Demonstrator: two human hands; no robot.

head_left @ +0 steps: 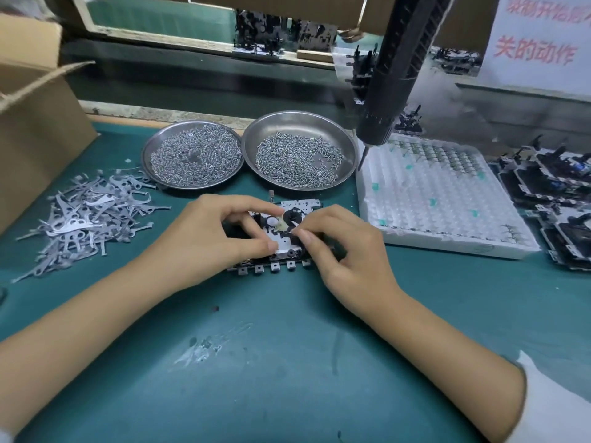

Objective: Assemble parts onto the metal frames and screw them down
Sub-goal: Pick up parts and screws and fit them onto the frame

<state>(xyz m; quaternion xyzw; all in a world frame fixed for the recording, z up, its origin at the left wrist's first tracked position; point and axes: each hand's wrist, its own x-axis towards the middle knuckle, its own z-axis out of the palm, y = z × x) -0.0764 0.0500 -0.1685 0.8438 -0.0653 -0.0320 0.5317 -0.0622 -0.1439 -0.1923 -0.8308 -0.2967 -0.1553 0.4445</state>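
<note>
A metal frame, long axis left-right, tabbed edge toward the person, is gripped by the curled left hand and right hand on a green mat, screw dishes beyond.

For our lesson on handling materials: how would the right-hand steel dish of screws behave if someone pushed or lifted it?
The dish would probably slide easily, since its smooth metal base sits on the flat green mat. It likely feels heavy for its size, given the heap of screws. If tilted, the loose screws would probably spill over the low rim.
</note>
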